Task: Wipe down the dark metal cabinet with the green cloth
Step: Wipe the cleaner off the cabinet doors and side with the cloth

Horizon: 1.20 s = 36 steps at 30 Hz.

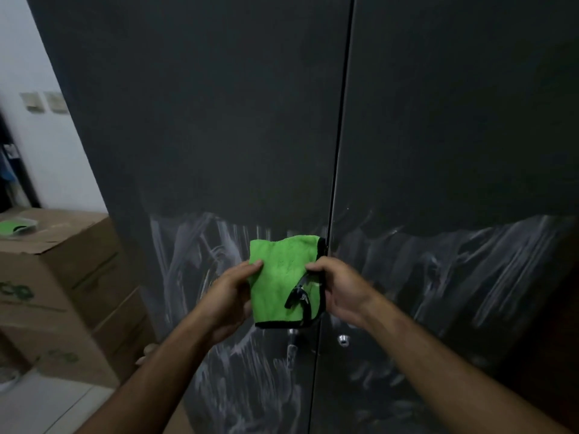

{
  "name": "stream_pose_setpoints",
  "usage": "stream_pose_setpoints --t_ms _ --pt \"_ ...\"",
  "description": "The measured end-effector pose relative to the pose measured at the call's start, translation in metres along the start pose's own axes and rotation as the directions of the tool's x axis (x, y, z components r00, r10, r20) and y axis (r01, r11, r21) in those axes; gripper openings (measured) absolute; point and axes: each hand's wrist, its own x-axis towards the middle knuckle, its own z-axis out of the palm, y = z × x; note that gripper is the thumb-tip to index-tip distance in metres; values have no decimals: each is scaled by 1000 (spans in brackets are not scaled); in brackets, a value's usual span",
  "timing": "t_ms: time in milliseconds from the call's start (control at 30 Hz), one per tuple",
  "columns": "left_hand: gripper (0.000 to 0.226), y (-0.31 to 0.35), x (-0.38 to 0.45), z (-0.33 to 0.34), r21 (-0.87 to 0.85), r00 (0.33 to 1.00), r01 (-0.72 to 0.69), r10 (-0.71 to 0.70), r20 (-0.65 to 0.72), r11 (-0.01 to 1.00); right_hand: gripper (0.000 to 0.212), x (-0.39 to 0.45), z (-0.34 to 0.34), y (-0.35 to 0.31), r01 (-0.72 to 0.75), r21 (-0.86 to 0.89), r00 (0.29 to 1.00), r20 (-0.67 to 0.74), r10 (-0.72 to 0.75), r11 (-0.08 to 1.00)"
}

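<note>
Filling most of the view, the dark metal cabinet point(219, 120) stands upright with two closed doors meeting at a vertical seam just right of centre. Upper door faces are plain and matte. Lower halves of both doors carry whitish streaks point(194, 245), mostly vertical and slanted, spreading from the left door's lower part across the seam to the right door's lower part.

Stacked cardboard boxes point(59, 292) sit on the floor against the cabinet's left side; faint green print shows on their fronts. On the top box, near its far left corner, lies a second small green item point(12, 227), too blurred to identify. White wall point(47, 151) behind the boxes carries two pale wall plates point(44, 101).

The green cloth point(279, 277), folded, with black edging and a black loop at its lower right, is held in front of the seam, at the upper edge of the streaked band; whether it touches the door cannot be told. Left hand point(228, 292) grips the cloth's left edge, thumb on its front. Right hand point(338, 289) pinches the right edge near the black trim.

Two small metal knobs point(343, 339) sit just below the cloth, one on either side of the seam.
</note>
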Motion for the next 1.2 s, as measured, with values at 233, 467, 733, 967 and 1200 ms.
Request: stream_pose_setpoints --t_ms 233,467,733,967,1200 --pt "47 -32 6 -27 -137 1000 28 -26 16 990 36 15 -12 44 101 49 995 11 -102 994" --pt "59 -85 15 -62 8 970 -230 229 80 973 24 26 -10 104 358 -640 747 -240 -620 680" --pt "42 -147 28 -99 -248 932 -331 357 68 911 72 36 -28 183 367 -551 877 -64 -476 750" --pt "73 -208 48 -127 -248 808 -577 588 -33 778 61 54 -39 271 572 -229 782 -136 -608 788" --pt "72 -218 39 -191 390 622 -770 731 281 505 45 52 -47 300 728 -184 671 -10 -741 661"
